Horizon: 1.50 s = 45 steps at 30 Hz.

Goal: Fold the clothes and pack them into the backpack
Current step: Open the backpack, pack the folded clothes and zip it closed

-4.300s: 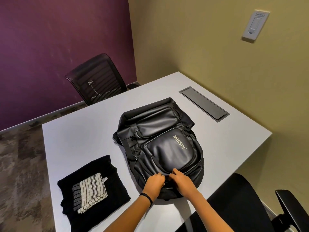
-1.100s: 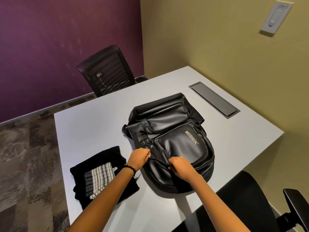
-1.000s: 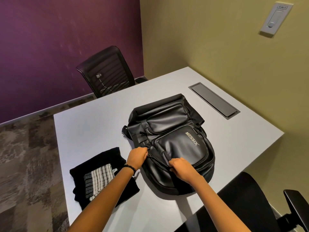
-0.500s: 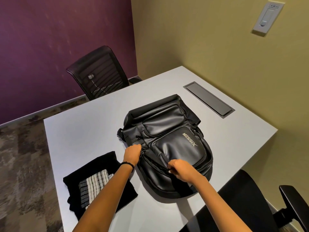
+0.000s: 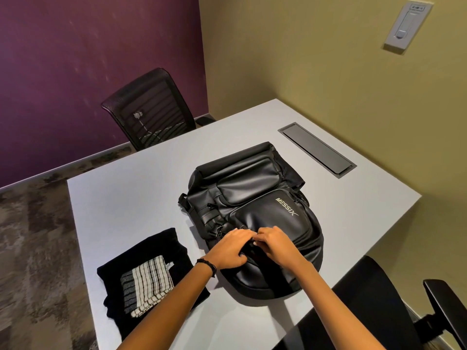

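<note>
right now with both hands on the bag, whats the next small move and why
Probably part the opening: the left hand and right hand meet at the black leather-look backpack, and the folded black garment with its striped cloth lies beside it, unpacked.

The backpack point(image 5: 255, 198) looks like smooth, faintly glossy leather; the folded clothes point(image 5: 149, 271) are matt woven cloth.

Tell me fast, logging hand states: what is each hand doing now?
Left hand: fingers curled on the black leather-look backpack, grip hidden, cannot tell.
Right hand: pinching at the backpack's zip line, cannot tell.
</note>
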{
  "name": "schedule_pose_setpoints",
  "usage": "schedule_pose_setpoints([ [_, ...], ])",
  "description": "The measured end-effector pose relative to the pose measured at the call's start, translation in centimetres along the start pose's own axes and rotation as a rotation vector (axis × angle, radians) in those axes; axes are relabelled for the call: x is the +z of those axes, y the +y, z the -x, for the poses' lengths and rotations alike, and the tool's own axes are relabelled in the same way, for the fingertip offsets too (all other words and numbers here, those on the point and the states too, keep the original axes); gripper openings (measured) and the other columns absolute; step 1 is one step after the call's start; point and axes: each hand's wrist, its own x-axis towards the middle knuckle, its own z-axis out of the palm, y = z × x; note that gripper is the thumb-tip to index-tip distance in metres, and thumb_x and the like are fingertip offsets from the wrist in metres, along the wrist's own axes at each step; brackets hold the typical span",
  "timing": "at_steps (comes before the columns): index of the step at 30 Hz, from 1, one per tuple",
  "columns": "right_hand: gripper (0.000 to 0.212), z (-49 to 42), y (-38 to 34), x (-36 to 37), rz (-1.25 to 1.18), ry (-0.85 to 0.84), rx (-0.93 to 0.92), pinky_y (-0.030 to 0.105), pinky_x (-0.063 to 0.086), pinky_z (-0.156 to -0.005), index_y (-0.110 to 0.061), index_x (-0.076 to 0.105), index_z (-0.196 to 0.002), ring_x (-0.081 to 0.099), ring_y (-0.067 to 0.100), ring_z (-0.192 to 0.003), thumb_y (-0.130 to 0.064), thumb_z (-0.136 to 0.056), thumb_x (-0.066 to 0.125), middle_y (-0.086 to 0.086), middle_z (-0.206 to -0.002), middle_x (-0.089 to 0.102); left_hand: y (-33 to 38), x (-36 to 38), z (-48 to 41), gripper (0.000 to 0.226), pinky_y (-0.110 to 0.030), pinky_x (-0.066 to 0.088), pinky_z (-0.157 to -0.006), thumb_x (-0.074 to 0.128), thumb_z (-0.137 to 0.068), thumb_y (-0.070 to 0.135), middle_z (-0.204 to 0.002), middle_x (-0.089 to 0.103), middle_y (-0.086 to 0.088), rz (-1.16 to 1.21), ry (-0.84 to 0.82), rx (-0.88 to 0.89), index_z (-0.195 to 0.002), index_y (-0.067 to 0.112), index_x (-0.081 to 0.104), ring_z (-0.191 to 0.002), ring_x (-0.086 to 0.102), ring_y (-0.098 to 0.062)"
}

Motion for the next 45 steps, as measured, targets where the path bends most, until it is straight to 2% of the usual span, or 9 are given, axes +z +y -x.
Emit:
schedule_pose_setpoints([
  [4, 0.018, -0.3, 0.0, -0.5, -0.027, -0.011, 0.012, 0.031, 0.032, -0.066, -0.011, 0.069, -0.091, 0.060, 0.027, -0.080, -0.018, -0.089, 0.053, 0.007, -0.080, 0.063, 0.3, -0.3, -0.8, 0.047, -0.028, 0.038, -0.100, 0.064, -0.084, 0.034, -0.128, 0.059, 0.002, -0.057, 0.027, -0.016, -0.128, 0.019, 0.054, -0.120, 0.051, -0.015],
  [12, 0.049, 1.6, 1.9, -1.3, -0.062, -0.042, 0.072, 0.032, 0.040, -0.082, -0.021, 0.058, -0.121, 0.052, 0.020, -0.096, -0.051, -0.083, 0.052, 0.001, -0.110, 0.058, 1.0, -1.6, -1.2, 0.017, -0.033, 0.037, -0.066, 0.050, -0.092, 0.026, -0.095, 0.068, -0.005, -0.142, 0.162, -0.170, -0.098, 0.015, 0.062, -0.092, 0.061, -0.026],
  [19, 0.043, 2.1, 3.1, -2.2, -0.059, 0.182, 0.122, 0.035, 0.042, -0.091, -0.016, 0.054, -0.124, 0.056, 0.025, -0.106, -0.025, -0.083, 0.063, 0.004, -0.120, 0.058, 1.1, -2.4, -2.0, 0.011, -0.034, 0.040, -0.065, 0.053, -0.090, 0.021, -0.085, 0.069, -0.004, 0.058, 0.379, -0.365, -0.090, 0.017, 0.063, -0.084, 0.061, -0.027],
  [23, 0.060, 1.8, 2.7, -2.7, -0.044, 0.317, 0.178, 0.048, 0.035, -0.108, -0.012, 0.047, -0.133, 0.044, 0.023, -0.123, -0.001, -0.078, 0.066, 0.009, -0.132, 0.052, 0.2, -2.7, -2.2, 0.017, -0.037, 0.047, -0.069, 0.055, -0.090, 0.019, -0.086, 0.071, -0.004, 0.290, 0.497, -0.494, -0.100, 0.014, 0.068, -0.076, 0.063, -0.024],
  [30, 0.071, 2.3, 1.9, -2.9, -0.080, 0.375, 0.213, 0.046, 0.030, -0.111, -0.019, 0.032, -0.142, 0.026, 0.027, -0.139, 0.003, -0.081, 0.061, 0.012, -0.151, 0.028, -1.4, -4.0, -2.5, 0.025, -0.024, 0.035, -0.058, 0.056, -0.092, 0.014, -0.059, 0.052, 0.004, 0.616, 0.673, -0.657, -0.067, 0.015, 0.055, -0.058, 0.046, -0.010],
  [34, 0.081, 2.9, 1.6, -1.9, -0.124, 0.388, 0.215, 0.045, 0.038, -0.108, -0.024, 0.024, -0.145, 0.029, 0.027, -0.139, 0.007, -0.080, 0.061, 0.010, -0.153, 0.021, -2.2, -3.4, -2.4, 0.015, -0.026, 0.042, -0.071, 0.055, -0.092, 0.012, -0.083, 0.068, -0.015, 0.680, 0.550, -0.614, -0.085, 0.005, 0.065, -0.076, 0.059, -0.016],
  [38, 0.076, 2.4, 1.3, -1.3, -0.030, 0.414, 0.197, 0.047, 0.031, -0.111, -0.017, 0.029, -0.145, 0.021, 0.031, -0.142, 0.008, -0.081, 0.061, 0.016, -0.152, 0.022, -2.3, -1.5, -1.3, 0.018, -0.029, 0.051, -0.086, 0.056, -0.088, 0.014, -0.100, 0.070, -0.002, 0.611, 0.404, -0.531, -0.099, 0.008, 0.070, -0.094, 0.064, -0.016],
  [42, 0.089, 2.7, 1.9, 0.1, 0.003, 0.237, 0.144, 0.045, 0.032, -0.109, -0.020, 0.043, -0.134, 0.047, 0.026, -0.126, 0.016, -0.058, 0.072, 0.009, -0.136, 0.049, -1.0, -0.2, 0.6, 0.016, -0.018, 0.046, -0.080, 0.054, -0.090, 0.007, -0.094, 0.065, 0.005, 0.567, 0.377, -0.490, -0.095, 0.010, 0.069, -0.092, 0.061, -0.013],
  [45, 0.071, 3.4, 2.7, 1.0, 0.015, 0.136, 0.102, 0.041, 0.040, -0.102, -0.015, 0.062, -0.114, 0.061, 0.029, -0.109, 0.011, -0.050, 0.077, 0.008, -0.120, 0.062, -0.4, 0.3, 2.0, 0.016, -0.023, 0.047, -0.091, 0.059, -0.089, 0.011, -0.102, 0.068, 0.004, 0.534, 0.298, -0.446, -0.101, 0.014, 0.070, -0.099, 0.062, -0.012],
])
